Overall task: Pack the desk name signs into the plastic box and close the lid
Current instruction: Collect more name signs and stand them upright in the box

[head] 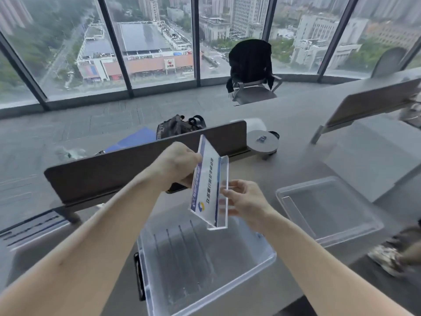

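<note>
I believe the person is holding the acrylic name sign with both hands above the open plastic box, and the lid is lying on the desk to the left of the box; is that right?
Not quite: the head view shows the lid lying to the right of the plastic box, not the left. The rest holds: the left hand and right hand both hold the name sign above the open box.

The grey tabletop (303, 169) is occupied by an open clear plastic box (205, 265), its lid (328, 210) laid beside it.
</note>
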### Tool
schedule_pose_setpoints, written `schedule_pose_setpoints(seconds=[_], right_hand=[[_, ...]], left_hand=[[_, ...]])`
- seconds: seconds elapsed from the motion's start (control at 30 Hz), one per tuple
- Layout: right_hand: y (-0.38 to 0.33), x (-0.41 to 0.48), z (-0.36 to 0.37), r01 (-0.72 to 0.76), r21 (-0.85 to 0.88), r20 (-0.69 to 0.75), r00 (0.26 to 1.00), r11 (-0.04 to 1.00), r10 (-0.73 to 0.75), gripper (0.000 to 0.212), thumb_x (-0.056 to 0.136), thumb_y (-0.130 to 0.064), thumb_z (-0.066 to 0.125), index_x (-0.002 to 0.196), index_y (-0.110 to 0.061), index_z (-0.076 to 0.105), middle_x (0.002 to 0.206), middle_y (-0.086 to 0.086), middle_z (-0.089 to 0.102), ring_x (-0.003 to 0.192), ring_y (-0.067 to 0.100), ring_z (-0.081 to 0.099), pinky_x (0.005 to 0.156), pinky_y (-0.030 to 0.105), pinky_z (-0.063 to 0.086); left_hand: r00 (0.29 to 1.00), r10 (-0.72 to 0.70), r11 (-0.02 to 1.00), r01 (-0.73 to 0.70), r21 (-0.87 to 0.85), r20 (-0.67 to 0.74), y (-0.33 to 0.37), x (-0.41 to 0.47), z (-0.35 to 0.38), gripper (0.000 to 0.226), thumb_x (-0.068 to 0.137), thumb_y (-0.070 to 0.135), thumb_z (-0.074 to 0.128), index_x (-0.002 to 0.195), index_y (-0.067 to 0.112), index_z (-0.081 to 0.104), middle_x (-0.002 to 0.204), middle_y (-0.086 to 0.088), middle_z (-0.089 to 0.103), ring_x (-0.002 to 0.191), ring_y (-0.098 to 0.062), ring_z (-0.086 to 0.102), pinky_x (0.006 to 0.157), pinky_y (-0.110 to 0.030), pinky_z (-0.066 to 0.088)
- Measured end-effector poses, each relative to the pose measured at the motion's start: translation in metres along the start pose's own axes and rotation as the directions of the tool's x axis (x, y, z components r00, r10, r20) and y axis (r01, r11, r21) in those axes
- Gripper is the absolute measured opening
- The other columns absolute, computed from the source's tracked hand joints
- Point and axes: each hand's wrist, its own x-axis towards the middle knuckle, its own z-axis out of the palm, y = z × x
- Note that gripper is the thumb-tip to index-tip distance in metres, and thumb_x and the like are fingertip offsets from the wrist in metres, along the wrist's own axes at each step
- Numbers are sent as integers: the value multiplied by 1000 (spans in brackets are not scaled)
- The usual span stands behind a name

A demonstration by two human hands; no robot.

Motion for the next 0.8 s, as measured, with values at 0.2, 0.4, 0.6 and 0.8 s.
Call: schedule_pose_setpoints(seconds=[0.2,0.4,0.6,0.8], right_hand=[[46,34,-23,-96,-189,-71,994,977,84,8,95,-4,61,99,-8,67,98,15,73,74,24,71,72,51,63],[93,68,-37,-184,-417,-47,982,890,180,17,90,-8,61,92,-22,71,100,5,76,84,23,76,65,45,65],[151,114,-36,-194,-585,51,960,787,274,26,90,-14,58,114,-21,66,106,-4,73,92,18,73,79,42,63],[213,144,-29,-282,-599,105,900,749,423,42,76,-18,50,117,-15,58,111,5,69,96,30,71,85,51,60]], left_hand=[[977,-120,992,111,62,178,-28,37,37,29,95,-1,47,86,0,75,68,-5,79,55,-23,76,54,-33,64],[942,-227,974,215,73,248,-79,58,78,34,99,-1,43,81,8,71,70,-1,78,67,-23,79,61,-35,65],[906,-399,916,399,30,140,-135,73,109,27,99,5,45,97,-7,68,80,1,78,69,-23,80,68,-40,66],[862,-501,865,497,63,75,-186,90,151,22,98,7,50,77,4,52,79,-16,77,65,-27,78,73,-55,63]])
